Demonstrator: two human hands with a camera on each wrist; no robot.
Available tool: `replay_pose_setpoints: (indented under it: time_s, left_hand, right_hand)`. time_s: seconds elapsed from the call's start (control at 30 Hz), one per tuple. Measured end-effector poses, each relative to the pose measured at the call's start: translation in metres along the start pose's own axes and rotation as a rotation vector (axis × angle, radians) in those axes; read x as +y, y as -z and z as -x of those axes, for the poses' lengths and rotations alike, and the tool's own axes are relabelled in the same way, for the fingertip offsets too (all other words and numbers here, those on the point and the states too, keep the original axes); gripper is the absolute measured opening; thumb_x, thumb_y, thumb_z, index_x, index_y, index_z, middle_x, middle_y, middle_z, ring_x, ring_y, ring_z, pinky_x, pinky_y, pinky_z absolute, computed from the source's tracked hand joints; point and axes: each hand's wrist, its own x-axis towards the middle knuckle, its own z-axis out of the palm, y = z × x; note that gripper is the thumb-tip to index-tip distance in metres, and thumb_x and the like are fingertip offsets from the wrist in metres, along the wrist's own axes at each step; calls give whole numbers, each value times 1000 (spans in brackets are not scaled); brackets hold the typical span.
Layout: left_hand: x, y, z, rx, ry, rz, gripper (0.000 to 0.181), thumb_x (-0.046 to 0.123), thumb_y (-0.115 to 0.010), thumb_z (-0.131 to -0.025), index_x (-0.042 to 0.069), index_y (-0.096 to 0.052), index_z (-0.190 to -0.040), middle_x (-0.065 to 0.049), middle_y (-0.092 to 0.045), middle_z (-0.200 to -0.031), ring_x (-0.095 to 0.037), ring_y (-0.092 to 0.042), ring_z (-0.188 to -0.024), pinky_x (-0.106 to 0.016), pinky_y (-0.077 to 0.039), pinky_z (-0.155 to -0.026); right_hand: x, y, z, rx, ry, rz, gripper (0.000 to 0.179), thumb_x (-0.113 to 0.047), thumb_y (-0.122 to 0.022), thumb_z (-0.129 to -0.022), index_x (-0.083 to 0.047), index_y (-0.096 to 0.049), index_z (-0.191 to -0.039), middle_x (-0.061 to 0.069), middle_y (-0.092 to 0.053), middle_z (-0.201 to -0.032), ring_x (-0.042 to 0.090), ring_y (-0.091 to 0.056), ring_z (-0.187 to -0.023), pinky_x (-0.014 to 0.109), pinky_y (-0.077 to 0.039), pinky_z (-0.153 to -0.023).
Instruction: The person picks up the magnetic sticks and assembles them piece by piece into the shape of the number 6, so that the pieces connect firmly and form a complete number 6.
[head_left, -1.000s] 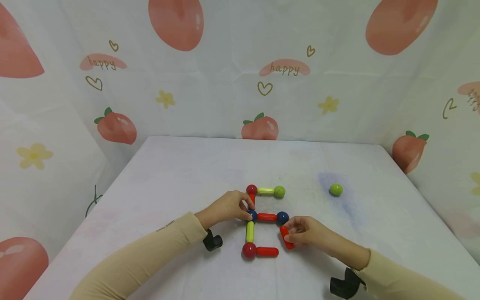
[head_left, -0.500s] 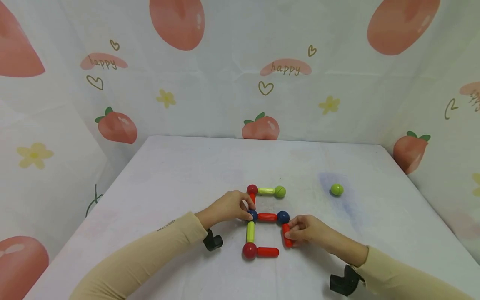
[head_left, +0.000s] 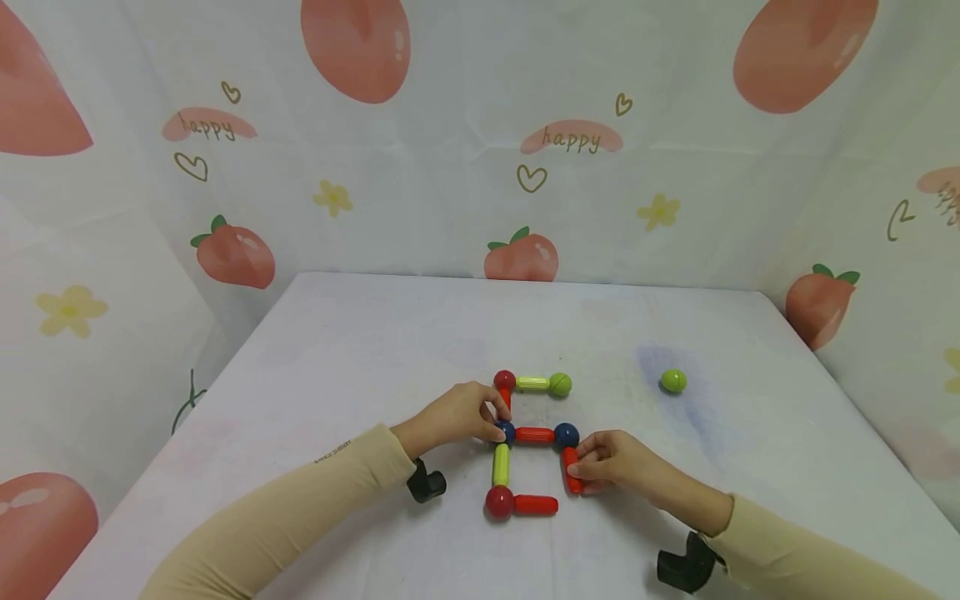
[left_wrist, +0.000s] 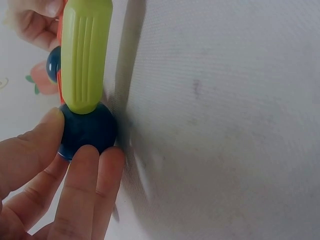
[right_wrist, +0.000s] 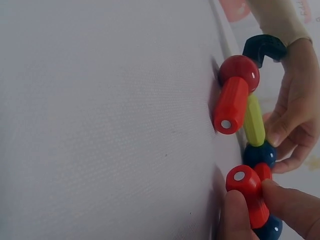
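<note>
My left hand [head_left: 467, 412] pinches a blue ball [left_wrist: 89, 131] at the left middle of a flat figure of magnetic rods and balls. From that ball a yellow-green rod [head_left: 501, 464] runs down to a red ball [head_left: 499, 502], which bears a red rod [head_left: 536, 505] pointing right. Another red rod [head_left: 535, 435] links it to a second blue ball [head_left: 566, 435]. My right hand [head_left: 611, 462] holds a red rod [right_wrist: 250, 197] between thumb and fingers, its upper end at the second blue ball. The free end shows a silver disc in the right wrist view.
At the figure's far end, a red ball [head_left: 505, 381] joins a yellow-green rod [head_left: 533, 383] and a green ball [head_left: 560, 384]. A loose green ball [head_left: 673, 381] lies at the right on the white table [head_left: 390, 333]. A printed cloth [head_left: 435, 167] hangs behind.
My right hand has swung the red rod more upright and brought its upper end to the second blue ball. The left hand has stayed on its ball.
</note>
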Motion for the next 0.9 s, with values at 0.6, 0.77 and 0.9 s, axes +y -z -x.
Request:
replay_pose_setpoints:
  time_s: [0.6, 0.77, 0.9]
  left_hand:
    - [-1, 0, -2, -2, -2, -2, 18, 10, -82, -85, 13, -75, -101, -3, -70, -88, -14, -62, -75, -23, -52, -68]
    - [-1, 0, -1, -3, -3, 2, 18, 10, -82, -85, 12, -75, -101, -3, -70, -88, -14, -63, -75, -23, -52, -68]
    - [-1, 0, -1, -6, -5, 7, 18, 10, -82, -85, 12, -75, -101, -4, -70, -88, -14, -63, -75, -23, -53, -69]
  right_hand:
    - [3, 1, 0, -44, 36, -63, 26, -3, -71, -91, 8, -55, -109, 3, -62, -85, 10, -65, -74, 28, -62, -71]
    - [2, 0, 1, -42, 36, -59, 27, -4, -72, -90, 7, -55, -109, 3, -61, -85, 10, -65, -73, 27, -62, -70]
    - [2, 1, 1, -42, 36, -49, 28, -4, -73, -90, 7, -55, -109, 3, -61, -85, 10, -66, -73, 27, -62, -70]
